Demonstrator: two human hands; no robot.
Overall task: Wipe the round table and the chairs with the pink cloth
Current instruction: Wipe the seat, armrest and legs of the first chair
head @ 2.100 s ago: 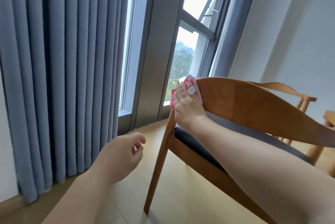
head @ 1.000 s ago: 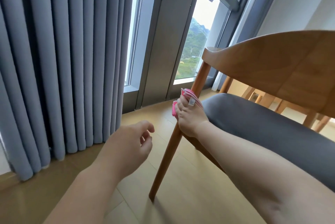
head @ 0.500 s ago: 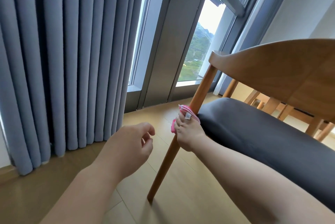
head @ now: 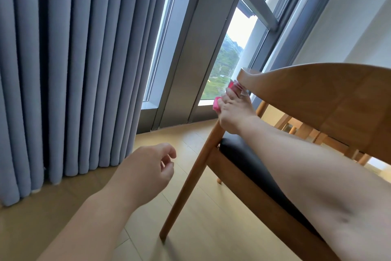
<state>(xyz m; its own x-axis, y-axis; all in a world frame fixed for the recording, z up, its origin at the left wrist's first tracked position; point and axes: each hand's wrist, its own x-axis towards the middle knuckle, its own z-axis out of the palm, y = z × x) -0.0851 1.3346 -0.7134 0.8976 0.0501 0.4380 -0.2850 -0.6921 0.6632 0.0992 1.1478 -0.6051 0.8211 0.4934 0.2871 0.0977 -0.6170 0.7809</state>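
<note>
**Cloth high on the chair post, under the backrest end**

Nearest, the left hand (head: 146,173) hangs over the floor (head: 211,229) with fingers loosely curled, holding nothing; its forearm runs out of the bottom edge. To its right, the chair (head: 317,100) leg drops to the floor, its foot a little blurred. Beyond that the right hand (head: 233,113) wraps its fingers round the upright post just below the backrest end, gripping the cloth (head: 218,105) against the wood. Only two pink bits show: one left of the fingers, one above them by the backrest tip, with what seems to be a white tag; the rest is hidden under the hand. The right forearm covers part of the dark seat (head: 243,161), and the frame's right edge cuts the chair off. The round table cannot be made out. Left of the left hand hangs the curtain (head: 74,60); behind the right hand is the window (head: 228,57).

Half a second ago the right hand sat lower, at seat level; it has slid up the post. The left hand is unchanged.
</note>
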